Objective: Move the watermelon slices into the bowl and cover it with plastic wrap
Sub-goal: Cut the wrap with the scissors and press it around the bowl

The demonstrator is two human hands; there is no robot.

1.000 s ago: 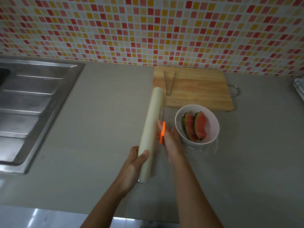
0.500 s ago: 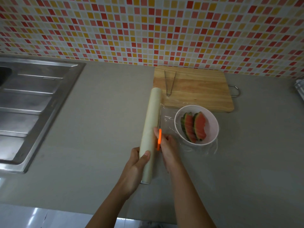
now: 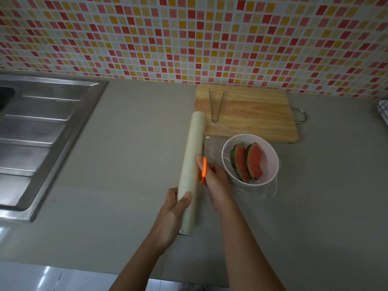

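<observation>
Two watermelon slices (image 3: 247, 162) stand on edge inside the white bowl (image 3: 270, 156), rinds toward the left, with a sheet of plastic wrap (image 3: 212, 148) stretched across the bowl from the roll (image 3: 192, 164) and draping onto the grey worktop (image 3: 136, 143) on the bowl's near right side. The left hand (image 3: 174, 213) has its grip clamped around the lower end of the roll, thumb pressed on top. The right hand (image 3: 216, 181) has its grip closed on orange-handled scissors (image 3: 203, 169), whose blades point away along the roll's right edge, at the sheet. Behind the bowl lies a wooden cutting board (image 3: 252, 118) with metal tongs (image 3: 215, 106) resting on it. A steel sink drainboard (image 3: 42, 127) sits at the far left, below the mosaic tile wall (image 3: 189, 34).
</observation>
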